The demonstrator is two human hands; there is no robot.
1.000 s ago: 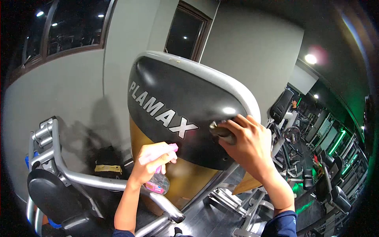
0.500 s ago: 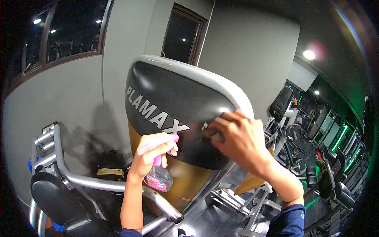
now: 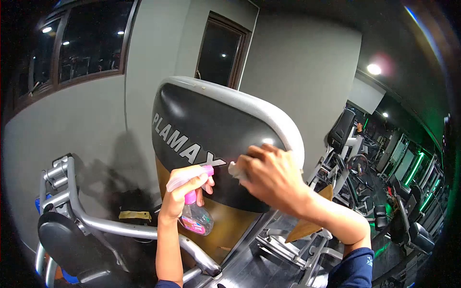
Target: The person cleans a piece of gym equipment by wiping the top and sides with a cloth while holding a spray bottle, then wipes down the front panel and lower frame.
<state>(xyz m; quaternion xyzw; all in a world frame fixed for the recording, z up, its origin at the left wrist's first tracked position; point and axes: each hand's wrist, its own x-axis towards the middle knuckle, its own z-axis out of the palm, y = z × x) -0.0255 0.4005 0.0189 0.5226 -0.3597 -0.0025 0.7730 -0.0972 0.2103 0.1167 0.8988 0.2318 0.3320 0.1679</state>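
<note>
Wipe judged mid-pass.
Right hand (image 3: 273,180): fingers closed on cloth (image 3: 235,170), pressed to black PLAMAX cover (image 3: 206,120), beside lettering end.
Left hand (image 3: 180,192): fingers wrapped round spray bottle (image 3: 194,218), below cover.
Upper cover probably pending.

One spray bottle (image 3: 196,218), one cloth (image 3: 235,169)

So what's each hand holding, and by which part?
Left hand grips the spray bottle at its pink neck, just under the trigger head. Right hand presses a bunched cloth against the black cover.

Dim room, ceiling spotlights, fisheye vignette, motion blur
</note>
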